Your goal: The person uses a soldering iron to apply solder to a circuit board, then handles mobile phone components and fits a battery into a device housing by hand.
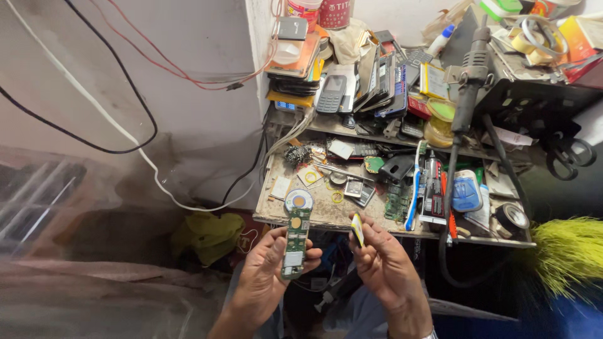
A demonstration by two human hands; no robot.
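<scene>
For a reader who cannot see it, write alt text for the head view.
A left hand holds up a green circuit board; the right hand pinches a small yellow part. Beyond them is a workbench cluttered with phones, tools and a toothbrush.

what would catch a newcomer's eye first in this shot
The two hands low in the middle: the left hand holds up a long green circuit board, the right hand pinches a small yellow and white part. Behind them a cluttered workbench bears a pile of old phones at the top.
</scene>
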